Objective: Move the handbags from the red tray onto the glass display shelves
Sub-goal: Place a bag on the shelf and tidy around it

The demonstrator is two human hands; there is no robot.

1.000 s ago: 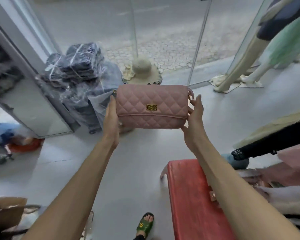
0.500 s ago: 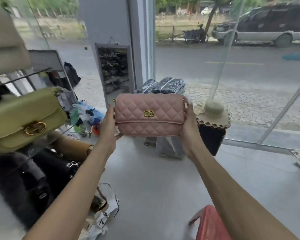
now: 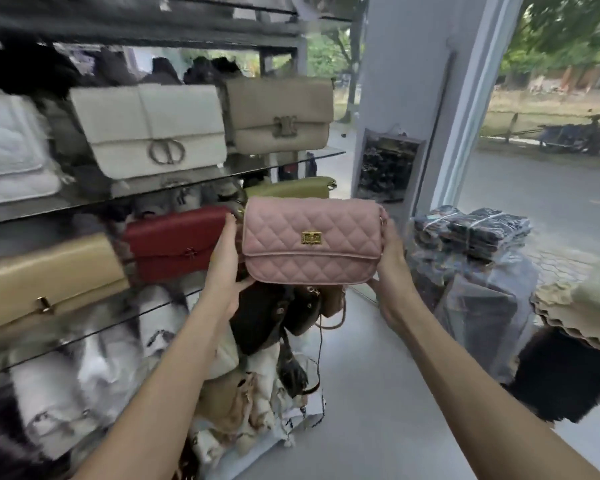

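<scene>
**Q:** Head view: status?
**A:** Transfer step. The left hand [image 3: 227, 268] and right hand [image 3: 390, 271] each grip one end of the pink quilted flap handbag [image 3: 312, 240], which is held in mid-air, just right of the red leather bag [image 3: 177, 244].
**Q:** Next?
**A:** Probably a free spot on a glass display shelf [image 3: 312, 158].

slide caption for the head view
Left hand and right hand hold a pink handbag up before stocked glass shelves.
</scene>
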